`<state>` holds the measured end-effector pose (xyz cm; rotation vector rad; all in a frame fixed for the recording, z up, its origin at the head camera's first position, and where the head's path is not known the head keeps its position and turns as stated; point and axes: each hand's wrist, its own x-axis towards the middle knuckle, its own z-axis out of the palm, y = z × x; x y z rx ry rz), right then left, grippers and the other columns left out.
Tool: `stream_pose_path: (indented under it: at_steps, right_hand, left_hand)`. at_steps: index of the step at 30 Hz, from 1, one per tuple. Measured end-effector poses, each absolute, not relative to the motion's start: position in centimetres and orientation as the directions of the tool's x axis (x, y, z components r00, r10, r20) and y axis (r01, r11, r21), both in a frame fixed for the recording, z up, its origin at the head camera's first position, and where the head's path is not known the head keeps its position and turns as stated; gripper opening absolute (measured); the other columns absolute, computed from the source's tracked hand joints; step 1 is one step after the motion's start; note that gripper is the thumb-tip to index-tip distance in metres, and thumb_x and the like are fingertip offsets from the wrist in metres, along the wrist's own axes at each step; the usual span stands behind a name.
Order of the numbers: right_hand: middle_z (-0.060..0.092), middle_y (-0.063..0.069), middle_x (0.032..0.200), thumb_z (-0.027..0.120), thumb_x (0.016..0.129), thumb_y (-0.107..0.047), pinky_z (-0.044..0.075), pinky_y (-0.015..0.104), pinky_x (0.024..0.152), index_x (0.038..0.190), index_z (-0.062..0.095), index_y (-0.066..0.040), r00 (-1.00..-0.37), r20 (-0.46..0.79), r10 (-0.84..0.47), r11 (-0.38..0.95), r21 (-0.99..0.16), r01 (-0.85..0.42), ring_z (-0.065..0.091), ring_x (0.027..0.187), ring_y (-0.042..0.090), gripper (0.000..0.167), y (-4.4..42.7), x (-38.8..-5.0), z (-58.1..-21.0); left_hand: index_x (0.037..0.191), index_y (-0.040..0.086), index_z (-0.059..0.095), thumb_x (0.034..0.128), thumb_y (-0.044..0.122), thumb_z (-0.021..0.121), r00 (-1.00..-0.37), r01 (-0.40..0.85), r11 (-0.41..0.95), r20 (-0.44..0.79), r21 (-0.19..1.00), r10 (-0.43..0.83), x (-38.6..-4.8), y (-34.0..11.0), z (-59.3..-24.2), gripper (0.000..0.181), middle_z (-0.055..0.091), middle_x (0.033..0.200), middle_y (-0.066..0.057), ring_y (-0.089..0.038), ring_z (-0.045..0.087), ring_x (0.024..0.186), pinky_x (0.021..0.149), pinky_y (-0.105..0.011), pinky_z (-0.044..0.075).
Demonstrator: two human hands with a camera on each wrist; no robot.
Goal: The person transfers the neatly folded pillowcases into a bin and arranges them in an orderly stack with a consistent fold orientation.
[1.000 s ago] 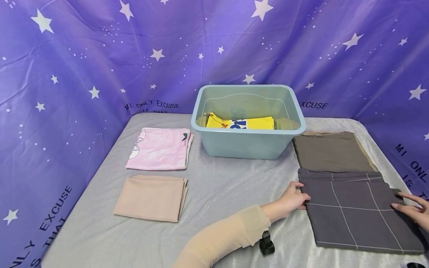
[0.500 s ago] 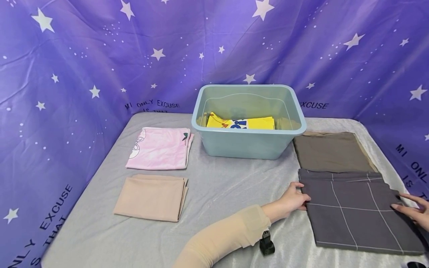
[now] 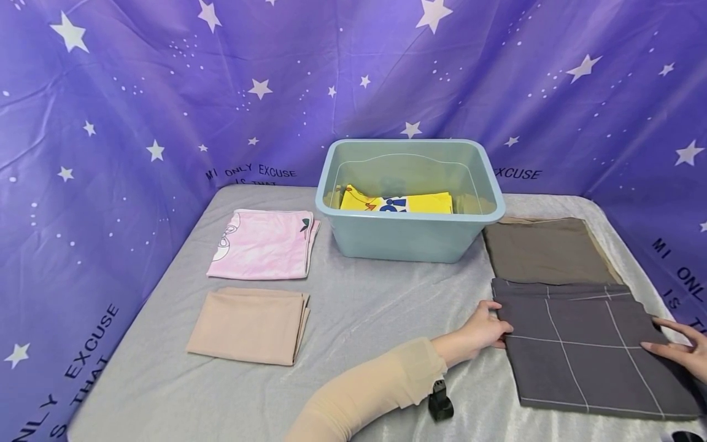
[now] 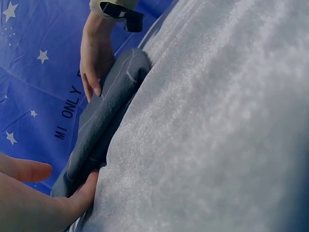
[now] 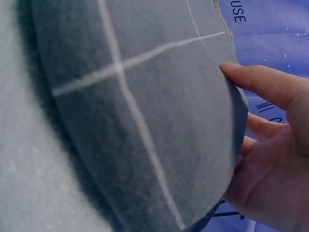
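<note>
the dark grey cloth [image 3: 574, 362] lies folded between my two hands, thin white lines crossing it in big squares, a layered fold along its far edge and a thick rounded one by my left fingers. the fingers of my left hand [image 3: 476, 334] are loose, tucked at the cloth's left edge, thumb standing apart. the fingers of my right hand [image 3: 695, 355] pinch the opposite edge, thumb on top, the others behind. just beyond my fingers a brown cloth [image 3: 544, 252] meets the far edge. ahead of my left fingers stands the blue-green bin [image 3: 405, 239], a yellow cloth [image 3: 431, 204] inside; leftward from them the grey surface [image 3: 386, 319] stretches to a beige cloth [image 3: 248, 328] and a pink cloth [image 3: 265, 245]. behind my right fingers hangs the purple drape [image 3: 679, 196].
</note>
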<state>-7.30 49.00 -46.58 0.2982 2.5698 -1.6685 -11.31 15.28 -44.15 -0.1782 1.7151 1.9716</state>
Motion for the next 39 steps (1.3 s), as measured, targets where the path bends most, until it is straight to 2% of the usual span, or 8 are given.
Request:
stream_pose_path:
  at_steps: [3, 11, 13, 18, 22, 32, 39]
  right_hand:
    - [0.059, -0.010, 0.048, 0.055, 0.080, 0.004, 0.043, 0.027, 0.037, 0.098, 0.045, -0.059, -0.985, -0.125, 0.117, 0.411, -0.897, 0.162, 0.055, 0.040, 0.008, 0.067, 48.78, -7.15, -46.51]
    - [0.062, -0.013, 0.054, 0.052, 0.082, 0.007, 0.044, 0.028, 0.037, 0.109, 0.039, -0.057, -0.992, -0.104, 0.067, 0.412, -0.903, 0.123, 0.057, 0.043, 0.009, 0.071, 48.99, -7.14, -46.66]
    - [0.062, -0.011, 0.055, 0.050, 0.082, 0.010, 0.044, 0.029, 0.036, 0.112, 0.041, -0.054, -0.996, -0.082, 0.046, 0.361, -0.928, 0.093, 0.057, 0.042, 0.011, 0.071, 49.08, -7.17, -46.78]
    - [0.065, -0.005, 0.060, 0.044, 0.081, 0.017, 0.043, 0.030, 0.034, 0.121, 0.048, -0.041, -0.999, -0.006, -0.045, 0.133, -0.991, 0.000, 0.059, 0.043, 0.015, 0.070, 49.36, -7.35, -47.03]
    - [0.067, -0.005, 0.065, 0.041, 0.082, 0.017, 0.043, 0.032, 0.033, 0.126, 0.046, -0.037, -0.995, 0.010, -0.094, 0.046, -0.999, -0.014, 0.060, 0.045, 0.017, 0.069, 49.53, -7.53, -47.07]
    - [0.067, -0.006, 0.068, 0.043, 0.080, 0.019, 0.043, 0.031, 0.034, 0.125, 0.046, -0.036, -0.997, 0.020, -0.070, 0.051, -0.998, -0.023, 0.060, 0.047, 0.014, 0.071, 49.10, -7.43, -46.84]
    - [0.067, -0.006, 0.073, 0.042, 0.078, 0.023, 0.043, 0.031, 0.033, 0.129, 0.044, -0.031, -0.994, 0.053, -0.099, 0.043, -0.997, -0.057, 0.061, 0.048, 0.015, 0.074, 48.69, -7.37, -46.29]
  left_hand:
    - [0.102, 0.014, 0.040, 0.0769, -0.009, 0.054, -0.855, -0.460, -0.052, -0.426, 0.886, 0.297, -11.21, 15.27, -44.04, 0.037, 0.047, 0.063, -0.001, -0.013, 0.041, 0.048, 0.064, -0.045, 0.051]
    - [0.102, 0.016, 0.040, 0.0785, -0.009, 0.054, -0.858, -0.447, -0.057, -0.410, 0.893, 0.308, -11.10, 15.26, -44.03, 0.037, 0.047, 0.065, -0.002, -0.014, 0.040, 0.047, 0.061, -0.048, 0.051]
    - [0.102, 0.017, 0.041, 0.0791, -0.008, 0.055, -0.862, -0.440, -0.066, -0.400, 0.896, 0.312, -11.09, 15.26, -44.10, 0.037, 0.048, 0.066, -0.002, -0.014, 0.040, 0.047, 0.061, -0.048, 0.051]
    - [0.103, 0.019, 0.044, 0.0800, -0.008, 0.055, -0.870, -0.421, -0.095, -0.372, 0.902, 0.324, -11.08, 15.24, -44.28, 0.037, 0.048, 0.066, -0.002, -0.013, 0.041, 0.046, 0.059, -0.046, 0.051]
    - [0.102, 0.021, 0.048, 0.0788, -0.010, 0.055, -0.872, -0.416, -0.123, -0.357, 0.901, 0.335, -11.02, 15.21, -44.26, 0.039, 0.046, 0.063, -0.002, -0.013, 0.041, 0.045, 0.057, -0.045, 0.052]
    - [0.100, 0.016, 0.059, 0.0767, -0.013, 0.057, -0.865, -0.409, -0.101, -0.351, 0.907, 0.358, -10.95, 15.14, -44.15, 0.037, 0.037, 0.056, 0.001, -0.013, 0.043, 0.044, 0.052, -0.037, 0.052]
    - [0.098, 0.011, 0.062, 0.0743, -0.016, 0.058, -0.883, -0.386, -0.115, -0.330, 0.915, 0.334, -10.91, 15.22, -44.07, 0.036, 0.039, 0.058, 0.002, -0.012, 0.046, 0.047, 0.052, -0.033, 0.052]
